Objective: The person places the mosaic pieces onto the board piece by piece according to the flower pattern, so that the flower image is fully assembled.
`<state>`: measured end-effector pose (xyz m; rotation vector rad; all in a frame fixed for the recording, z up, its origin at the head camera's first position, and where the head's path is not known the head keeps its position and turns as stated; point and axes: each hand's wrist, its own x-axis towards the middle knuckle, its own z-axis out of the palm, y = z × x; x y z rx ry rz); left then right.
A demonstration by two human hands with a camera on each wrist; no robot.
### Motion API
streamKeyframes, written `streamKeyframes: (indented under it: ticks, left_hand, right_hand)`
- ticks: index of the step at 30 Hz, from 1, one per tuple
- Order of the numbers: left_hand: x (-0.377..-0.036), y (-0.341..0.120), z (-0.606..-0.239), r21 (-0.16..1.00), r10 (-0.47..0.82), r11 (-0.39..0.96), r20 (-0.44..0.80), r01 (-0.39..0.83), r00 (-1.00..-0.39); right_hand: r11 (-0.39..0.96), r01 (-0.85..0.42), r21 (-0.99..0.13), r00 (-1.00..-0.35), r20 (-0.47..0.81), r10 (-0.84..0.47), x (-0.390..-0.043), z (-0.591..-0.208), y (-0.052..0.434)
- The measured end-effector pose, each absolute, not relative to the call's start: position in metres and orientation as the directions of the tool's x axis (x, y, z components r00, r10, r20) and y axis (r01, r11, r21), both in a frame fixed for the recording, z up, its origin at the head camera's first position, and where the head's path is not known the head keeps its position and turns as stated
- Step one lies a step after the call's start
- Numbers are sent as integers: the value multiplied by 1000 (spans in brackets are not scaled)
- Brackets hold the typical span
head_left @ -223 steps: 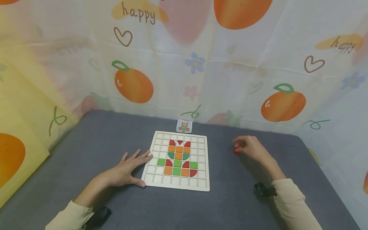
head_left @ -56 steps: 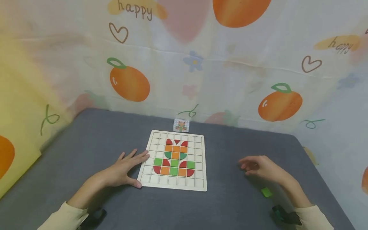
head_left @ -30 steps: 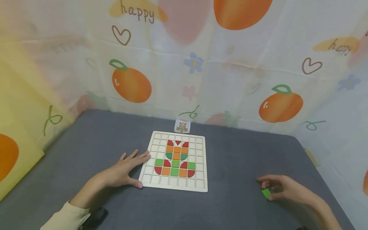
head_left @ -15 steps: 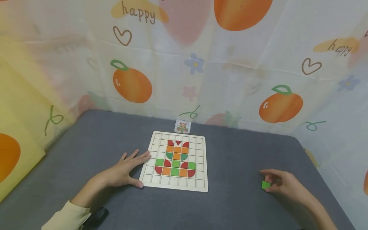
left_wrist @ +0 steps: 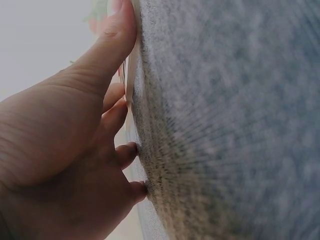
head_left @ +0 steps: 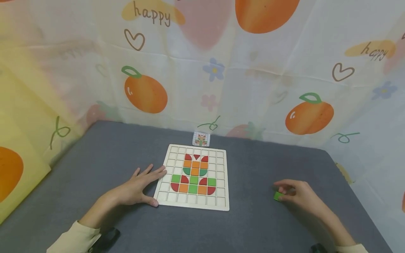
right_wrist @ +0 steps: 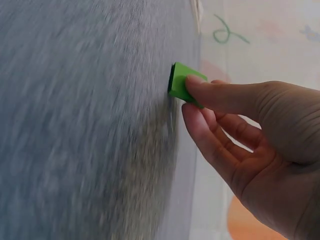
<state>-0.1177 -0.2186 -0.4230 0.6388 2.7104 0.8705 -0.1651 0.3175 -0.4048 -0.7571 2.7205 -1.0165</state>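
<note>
My right hand (head_left: 300,195) pinches a light green square tile (head_left: 277,196) between thumb and fingers, to the right of the board. In the right wrist view the green tile (right_wrist: 181,84) is tilted, close to the tabletop. My left hand (head_left: 136,188) rests with spread fingers at the left edge of a white gridded board (head_left: 221,202); thumb and fingertips touch its rim. Red, orange and green tiles (head_left: 193,180) lie in the board's cells as a flower-like pattern. In the left wrist view the left hand (left_wrist: 65,135) lies along the board's thin edge.
A small pattern card (head_left: 201,139) lies just behind the board, showing a similar flower. The grey tabletop (head_left: 253,168) extends around the board. A printed curtain (head_left: 246,88) hangs along the table's back edge.
A red quarter-round tile has come onto the board's lower left. My right hand has since picked up the green tile from the table and moved it leftward. The left hand stays at the board.
</note>
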Motion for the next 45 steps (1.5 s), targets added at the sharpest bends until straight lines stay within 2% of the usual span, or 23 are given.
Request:
streamKeyframes:
  ticks: [26, 45]
  left_hand:
    - [-117, -217, -423, 594, 466, 731, -74, 336, -882]
    - [-116, -218, -423, 602, 469, 722, -61, 343, -881]
  right_hand:
    - [539, -509, -670, -789, 114, -604, -181, -407, 232]
    - [469, -559, -684, -703, 91, -705, -182, -402, 164]
